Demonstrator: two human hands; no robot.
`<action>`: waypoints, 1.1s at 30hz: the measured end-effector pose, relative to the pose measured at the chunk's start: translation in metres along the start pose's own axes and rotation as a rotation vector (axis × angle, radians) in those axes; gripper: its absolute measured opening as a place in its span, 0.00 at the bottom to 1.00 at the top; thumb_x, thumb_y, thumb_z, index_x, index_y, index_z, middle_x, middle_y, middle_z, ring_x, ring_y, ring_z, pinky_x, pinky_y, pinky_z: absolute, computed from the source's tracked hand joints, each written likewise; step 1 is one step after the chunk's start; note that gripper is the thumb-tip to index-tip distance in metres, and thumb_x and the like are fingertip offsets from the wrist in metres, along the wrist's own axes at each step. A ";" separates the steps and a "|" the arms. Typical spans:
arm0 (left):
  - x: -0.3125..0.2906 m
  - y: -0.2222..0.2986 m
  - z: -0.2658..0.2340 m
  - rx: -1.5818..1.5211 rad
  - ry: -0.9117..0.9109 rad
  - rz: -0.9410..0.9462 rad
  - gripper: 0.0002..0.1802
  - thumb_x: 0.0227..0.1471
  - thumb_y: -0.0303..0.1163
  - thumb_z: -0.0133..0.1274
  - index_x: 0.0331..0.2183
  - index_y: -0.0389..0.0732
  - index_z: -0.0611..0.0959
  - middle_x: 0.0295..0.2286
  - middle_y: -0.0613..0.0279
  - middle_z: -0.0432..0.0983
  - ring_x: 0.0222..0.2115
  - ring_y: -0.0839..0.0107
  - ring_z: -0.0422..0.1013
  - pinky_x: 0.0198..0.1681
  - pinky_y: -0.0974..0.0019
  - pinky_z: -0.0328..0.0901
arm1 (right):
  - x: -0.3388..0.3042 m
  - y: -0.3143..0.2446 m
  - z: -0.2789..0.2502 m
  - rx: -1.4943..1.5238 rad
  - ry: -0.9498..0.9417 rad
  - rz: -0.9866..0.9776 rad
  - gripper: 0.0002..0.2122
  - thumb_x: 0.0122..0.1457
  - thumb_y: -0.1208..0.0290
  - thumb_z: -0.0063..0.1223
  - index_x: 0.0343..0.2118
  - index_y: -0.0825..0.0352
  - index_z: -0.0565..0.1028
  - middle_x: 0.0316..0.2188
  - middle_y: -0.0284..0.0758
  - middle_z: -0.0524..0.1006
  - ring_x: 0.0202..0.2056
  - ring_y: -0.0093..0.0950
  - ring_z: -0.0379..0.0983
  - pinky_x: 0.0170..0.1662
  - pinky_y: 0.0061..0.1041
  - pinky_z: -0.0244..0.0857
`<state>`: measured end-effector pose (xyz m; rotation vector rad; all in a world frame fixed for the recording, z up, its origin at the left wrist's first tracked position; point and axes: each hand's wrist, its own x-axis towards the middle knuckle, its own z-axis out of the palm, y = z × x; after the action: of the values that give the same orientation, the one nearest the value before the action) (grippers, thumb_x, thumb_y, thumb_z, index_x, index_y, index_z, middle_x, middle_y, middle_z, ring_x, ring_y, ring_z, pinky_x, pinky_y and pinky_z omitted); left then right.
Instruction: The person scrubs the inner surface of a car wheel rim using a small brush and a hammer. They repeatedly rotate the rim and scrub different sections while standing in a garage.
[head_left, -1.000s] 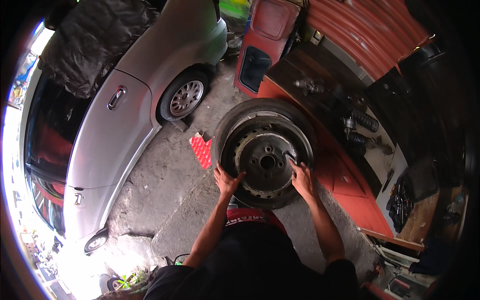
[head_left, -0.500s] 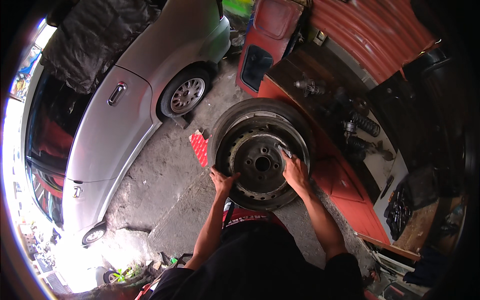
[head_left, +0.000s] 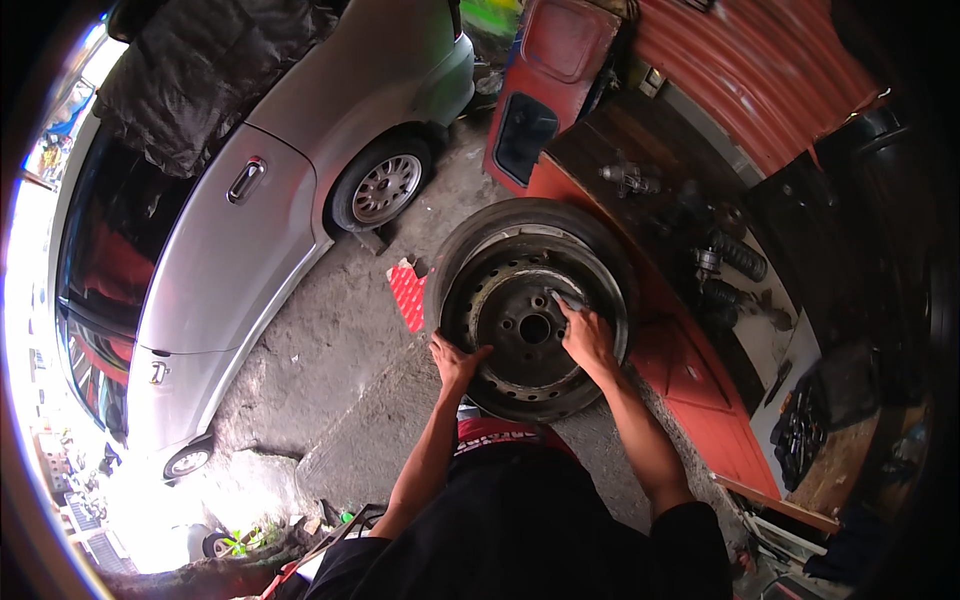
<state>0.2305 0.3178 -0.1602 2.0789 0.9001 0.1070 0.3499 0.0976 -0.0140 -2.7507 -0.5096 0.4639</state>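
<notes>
A worn, dirty steel wheel [head_left: 500,290] with a ring of holes and a round centre hole lies face up in front of me. A black tyre [head_left: 595,225] shows around its far side. My left hand [head_left: 457,362] straddles the wheel's near-left lip, fingers at the outer edge and thumb spread over the inside. Over the right part of the wheel's face, my right hand [head_left: 590,342] is closed with its index finger stretched toward a bolt hole. A small greyish thing shows at its fingertips, too small to make out.
A silver car [head_left: 240,250] stands at the left. Beyond the wheel lies a red patterned piece of card [head_left: 407,294]. To the right, a red-sided bench [head_left: 690,395] bears coil springs [head_left: 738,255] and other metal parts. A red vehicle door [head_left: 560,45] leans at the back.
My right fingertips have moved slightly left and inward across the wheel's face. My left hand keeps its place on the lip. The whole view has shifted a little.
</notes>
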 end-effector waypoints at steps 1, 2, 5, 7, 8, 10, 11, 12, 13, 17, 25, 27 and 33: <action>0.000 0.005 0.000 -0.003 -0.015 0.016 0.68 0.22 0.51 0.78 0.58 0.32 0.57 0.51 0.38 0.61 0.56 0.42 0.58 0.60 0.48 0.57 | 0.001 -0.010 -0.005 0.025 -0.010 0.015 0.33 0.47 0.79 0.59 0.60 0.55 0.70 0.37 0.46 0.79 0.39 0.45 0.79 0.41 0.40 0.74; 0.000 0.010 -0.001 -0.007 -0.030 0.032 0.68 0.22 0.51 0.78 0.58 0.32 0.57 0.51 0.37 0.61 0.56 0.42 0.58 0.60 0.49 0.57 | 0.015 -0.005 0.024 0.029 0.082 -0.059 0.31 0.47 0.80 0.58 0.59 0.56 0.72 0.37 0.46 0.79 0.38 0.45 0.79 0.41 0.41 0.74; 0.004 0.018 -0.008 -0.042 -0.040 0.013 0.68 0.23 0.50 0.78 0.58 0.32 0.56 0.51 0.38 0.61 0.56 0.42 0.58 0.60 0.49 0.57 | 0.021 -0.021 0.031 0.008 0.113 -0.071 0.31 0.46 0.81 0.58 0.58 0.57 0.72 0.35 0.45 0.79 0.37 0.44 0.79 0.40 0.40 0.74; 0.006 0.010 -0.008 -0.022 -0.047 -0.015 0.68 0.23 0.50 0.78 0.59 0.32 0.56 0.51 0.38 0.61 0.56 0.42 0.58 0.60 0.49 0.57 | 0.015 -0.011 0.023 0.032 0.100 -0.075 0.31 0.47 0.81 0.57 0.58 0.57 0.72 0.32 0.46 0.80 0.36 0.43 0.79 0.40 0.40 0.74; 0.008 0.006 -0.008 -0.011 -0.050 -0.028 0.69 0.23 0.50 0.78 0.59 0.32 0.55 0.51 0.38 0.61 0.56 0.42 0.58 0.60 0.49 0.57 | 0.012 -0.005 0.016 0.046 0.094 -0.076 0.31 0.47 0.81 0.57 0.59 0.56 0.72 0.31 0.46 0.80 0.35 0.43 0.79 0.40 0.40 0.74; 0.005 0.004 -0.007 0.007 -0.039 -0.023 0.69 0.23 0.51 0.78 0.59 0.32 0.55 0.51 0.37 0.61 0.56 0.42 0.58 0.60 0.49 0.57 | -0.002 0.008 0.006 0.069 0.113 -0.041 0.31 0.48 0.81 0.54 0.59 0.53 0.72 0.29 0.45 0.80 0.34 0.45 0.78 0.40 0.43 0.73; 0.002 0.004 -0.004 0.016 -0.037 -0.022 0.70 0.22 0.51 0.78 0.59 0.32 0.55 0.51 0.37 0.61 0.56 0.42 0.58 0.60 0.49 0.57 | -0.003 0.013 0.010 0.066 0.134 -0.039 0.31 0.48 0.81 0.53 0.59 0.53 0.72 0.30 0.46 0.80 0.34 0.45 0.78 0.39 0.43 0.73; 0.000 0.003 -0.002 0.012 -0.040 -0.018 0.70 0.22 0.51 0.78 0.59 0.32 0.55 0.51 0.37 0.61 0.56 0.42 0.58 0.60 0.49 0.57 | -0.004 0.013 0.011 0.063 0.152 -0.038 0.30 0.49 0.81 0.53 0.59 0.52 0.73 0.30 0.46 0.80 0.34 0.45 0.78 0.39 0.43 0.73; 0.000 0.003 -0.001 0.012 -0.042 -0.012 0.70 0.22 0.51 0.78 0.59 0.32 0.55 0.51 0.37 0.61 0.56 0.42 0.58 0.60 0.49 0.57 | 0.001 0.000 0.006 0.074 0.101 -0.034 0.30 0.49 0.81 0.53 0.58 0.52 0.73 0.31 0.46 0.80 0.35 0.45 0.78 0.40 0.43 0.73; 0.005 0.014 -0.003 0.019 -0.030 0.021 0.70 0.23 0.50 0.78 0.59 0.32 0.55 0.51 0.38 0.61 0.56 0.42 0.58 0.60 0.49 0.57 | 0.032 -0.022 0.029 0.112 0.118 -0.144 0.29 0.49 0.81 0.54 0.57 0.55 0.74 0.33 0.47 0.80 0.38 0.45 0.78 0.42 0.41 0.72; 0.003 0.014 -0.011 -0.029 -0.101 -0.081 0.70 0.23 0.50 0.78 0.60 0.32 0.54 0.52 0.37 0.61 0.56 0.42 0.58 0.61 0.50 0.57 | 0.003 0.023 0.001 0.079 0.164 -0.071 0.25 0.49 0.80 0.55 0.53 0.54 0.78 0.34 0.44 0.81 0.36 0.45 0.79 0.42 0.42 0.74; 0.001 0.015 -0.008 -0.026 -0.089 -0.050 0.70 0.23 0.49 0.78 0.60 0.32 0.54 0.52 0.37 0.60 0.57 0.42 0.58 0.61 0.50 0.57 | 0.018 0.005 0.011 0.066 0.076 -0.091 0.24 0.49 0.79 0.55 0.51 0.54 0.79 0.33 0.44 0.81 0.36 0.45 0.79 0.42 0.42 0.74; 0.008 0.018 -0.019 -0.111 -0.095 -0.081 0.71 0.23 0.50 0.78 0.61 0.32 0.54 0.54 0.36 0.59 0.58 0.42 0.57 0.62 0.50 0.57 | 0.028 -0.003 -0.006 0.110 0.030 -0.094 0.22 0.52 0.75 0.57 0.51 0.45 0.79 0.34 0.43 0.81 0.36 0.42 0.79 0.42 0.41 0.73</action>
<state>0.2395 0.3290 -0.1368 1.9258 0.8982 0.0147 0.3763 0.1103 -0.0146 -2.6118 -0.5855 0.4140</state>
